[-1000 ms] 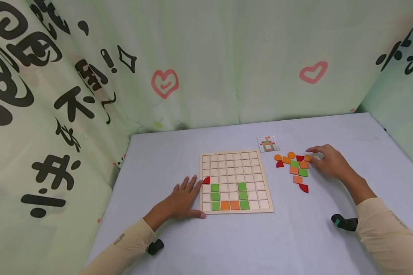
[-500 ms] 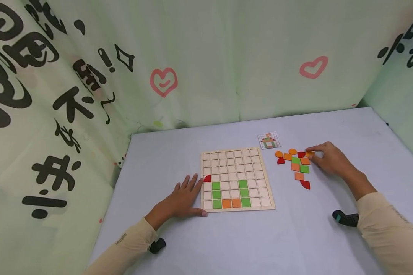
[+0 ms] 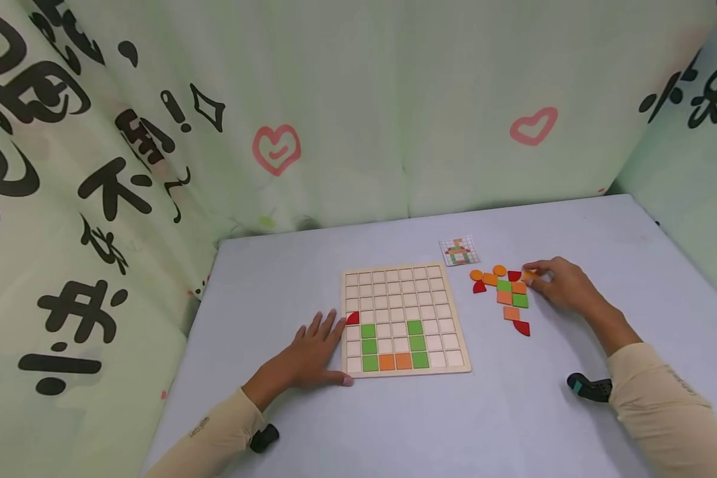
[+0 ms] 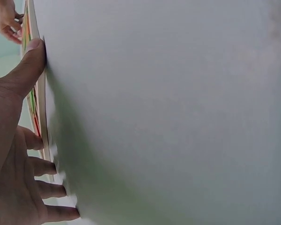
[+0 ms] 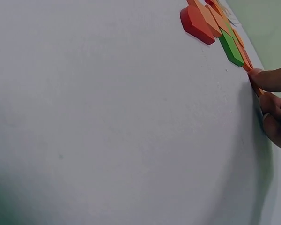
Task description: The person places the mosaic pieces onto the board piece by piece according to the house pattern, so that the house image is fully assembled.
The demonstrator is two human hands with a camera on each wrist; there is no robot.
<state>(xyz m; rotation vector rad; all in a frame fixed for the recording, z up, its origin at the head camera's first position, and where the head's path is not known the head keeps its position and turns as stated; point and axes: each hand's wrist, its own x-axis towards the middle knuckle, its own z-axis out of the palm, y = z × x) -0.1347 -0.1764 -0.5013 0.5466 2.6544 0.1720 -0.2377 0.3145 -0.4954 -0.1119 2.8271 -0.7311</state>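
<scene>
Pinching an orange tile (image 3: 529, 273) in the right hand (image 3: 564, 285), toward the surface's (image 3: 394, 425) far right corner
Got left hand (image 3: 309, 355) spread against board's (image 3: 397, 315) left edge

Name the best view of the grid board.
Head view: the grid board shows its squares from above. Left wrist shows it nearly edge-on, partly behind the left hand; right wrist shows none recognizable.

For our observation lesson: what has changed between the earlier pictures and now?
The right hand has closed its thumb and fingers onto a flat orange tile and now pinches it; any lift is unclear. Unchanged: the left hand against the pale wooden grid board, and its green squares, orange squares and red quarter-circle.
</scene>
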